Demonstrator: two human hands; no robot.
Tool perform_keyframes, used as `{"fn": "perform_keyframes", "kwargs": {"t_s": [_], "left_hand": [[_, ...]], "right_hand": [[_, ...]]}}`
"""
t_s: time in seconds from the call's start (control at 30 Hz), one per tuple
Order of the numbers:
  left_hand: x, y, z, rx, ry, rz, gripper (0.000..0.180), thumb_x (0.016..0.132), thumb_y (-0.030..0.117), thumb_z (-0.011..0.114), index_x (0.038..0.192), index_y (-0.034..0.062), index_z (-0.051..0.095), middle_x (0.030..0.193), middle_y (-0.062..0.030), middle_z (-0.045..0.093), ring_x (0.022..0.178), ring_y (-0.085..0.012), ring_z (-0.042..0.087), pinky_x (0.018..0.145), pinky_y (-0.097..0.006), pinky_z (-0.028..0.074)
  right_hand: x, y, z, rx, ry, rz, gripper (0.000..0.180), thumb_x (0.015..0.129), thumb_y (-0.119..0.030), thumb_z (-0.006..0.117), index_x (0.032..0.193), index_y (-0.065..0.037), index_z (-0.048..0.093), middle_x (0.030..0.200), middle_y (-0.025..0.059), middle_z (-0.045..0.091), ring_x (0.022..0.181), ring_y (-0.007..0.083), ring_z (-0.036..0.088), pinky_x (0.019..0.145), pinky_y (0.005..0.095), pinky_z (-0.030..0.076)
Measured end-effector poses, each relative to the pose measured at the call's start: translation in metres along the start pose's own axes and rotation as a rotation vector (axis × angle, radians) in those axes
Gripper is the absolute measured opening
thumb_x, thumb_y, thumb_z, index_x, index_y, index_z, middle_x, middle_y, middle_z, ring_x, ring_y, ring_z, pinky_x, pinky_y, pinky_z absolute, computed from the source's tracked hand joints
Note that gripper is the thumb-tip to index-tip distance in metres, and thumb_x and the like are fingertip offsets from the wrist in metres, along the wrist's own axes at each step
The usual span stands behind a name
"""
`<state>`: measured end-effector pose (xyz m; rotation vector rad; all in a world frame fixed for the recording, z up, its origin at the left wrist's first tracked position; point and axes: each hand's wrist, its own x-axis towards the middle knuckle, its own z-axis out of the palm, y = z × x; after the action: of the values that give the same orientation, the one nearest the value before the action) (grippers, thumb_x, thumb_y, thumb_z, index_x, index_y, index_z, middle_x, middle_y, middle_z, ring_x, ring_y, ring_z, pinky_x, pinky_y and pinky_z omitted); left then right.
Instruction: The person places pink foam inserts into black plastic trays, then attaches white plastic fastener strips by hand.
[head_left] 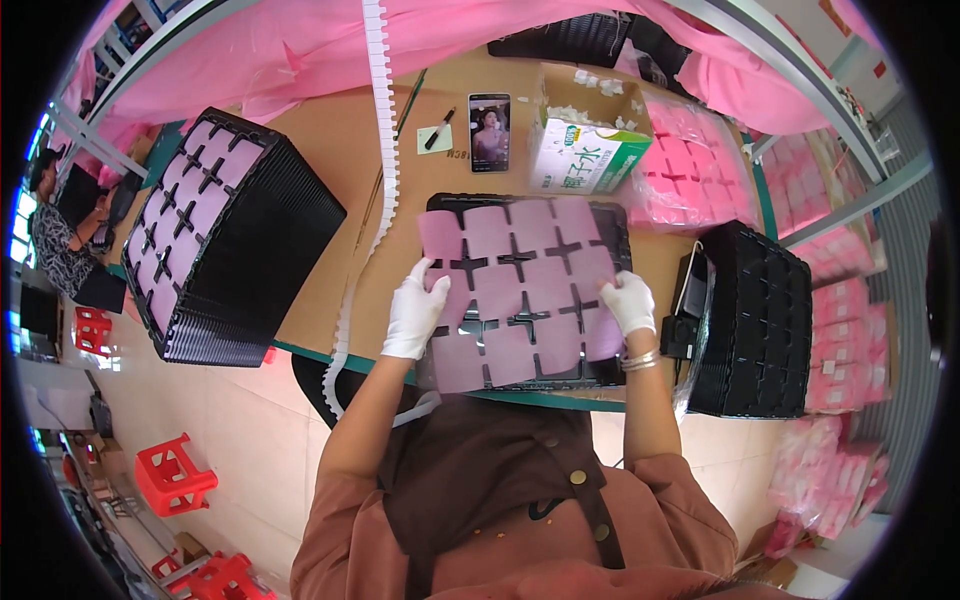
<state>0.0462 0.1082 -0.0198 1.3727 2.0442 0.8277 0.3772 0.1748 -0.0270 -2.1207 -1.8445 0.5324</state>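
Note:
White gloves cover both of my hands. A thin translucent pink sheet (497, 290) with cross-shaped cut-outs is stretched between them. My left hand (416, 312) pinches its left edge, and my right hand (630, 304) grips its right edge. Under the sheet lies a black plastic tray (612, 222), mostly hidden, its rim showing at the back and right. The sheet sits slightly askew over the tray, with its near left corner hanging past the front edge. Through the cut-outs shiny black plastic shows.
A tall stack of black trays (270, 230) topped with pink stands left; another black stack (757, 320) stands right. Behind are a phone (490, 132), a pen (440, 128), a carton (585, 155) and bagged pink sheets (690, 165). A white notched strip (385, 150) crosses the table (320, 290).

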Motion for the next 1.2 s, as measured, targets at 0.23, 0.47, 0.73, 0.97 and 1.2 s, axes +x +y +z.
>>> {"fn": "perform_keyframes", "kwargs": {"t_s": [0.23,0.47,0.73,0.97,1.2], "left_hand": [[0.013,0.018,0.012,0.094,-0.081,-0.027,0.053,0.083,0.033,0.063,0.129,0.0103,0.05,0.096,-0.0179,0.067,0.09,-0.0362,0.065,0.08,-0.043,0.051],[0.017,0.027,0.008,0.243,-0.066,-0.046,0.052,0.084,0.033,0.061,0.13,0.0144,0.047,0.096,-0.0185,0.067,0.089,-0.0386,0.064,0.078,-0.046,0.051],[0.017,0.026,0.016,0.304,-0.006,-0.029,0.051,0.085,0.033,0.06,0.13,0.014,0.047,0.089,-0.0208,0.067,0.084,-0.0393,0.065,0.075,-0.047,0.051],[0.024,0.022,0.019,0.235,0.041,-0.032,0.049,0.086,0.032,0.059,0.129,0.0121,0.047,0.091,-0.0204,0.067,0.084,-0.0392,0.065,0.075,-0.047,0.051],[0.018,0.024,0.018,0.303,0.053,-0.005,0.05,0.086,0.034,0.059,0.129,0.0118,0.047,0.1,-0.0183,0.065,0.086,-0.0385,0.064,0.075,-0.046,0.052]], "right_hand": [[-0.031,0.025,-0.023,-0.017,-0.062,0.095,0.041,0.071,-0.041,0.072,0.068,-0.002,0.059,0.075,0.0194,0.064,0.073,0.0362,0.063,0.069,0.0419,0.049],[-0.019,0.016,-0.009,0.142,0.038,0.058,0.033,0.071,-0.033,0.074,0.071,-0.003,0.061,0.075,0.0176,0.064,0.071,0.0343,0.063,0.068,0.0409,0.049],[-0.009,0.008,-0.002,0.175,0.187,0.096,0.027,0.074,-0.029,0.072,0.083,-0.004,0.065,0.079,0.015,0.065,0.075,0.0313,0.063,0.071,0.0405,0.05],[0.009,0.009,0.002,-0.092,0.237,-0.076,0.029,0.075,-0.033,0.07,0.09,-0.008,0.066,0.091,0.0156,0.062,0.082,0.0328,0.063,0.075,0.0413,0.05],[0.021,0.013,0.004,0.054,0.336,-0.081,0.027,0.075,-0.027,0.071,0.09,-0.005,0.066,0.092,0.0167,0.062,0.083,0.0341,0.062,0.076,0.0411,0.05]]}}
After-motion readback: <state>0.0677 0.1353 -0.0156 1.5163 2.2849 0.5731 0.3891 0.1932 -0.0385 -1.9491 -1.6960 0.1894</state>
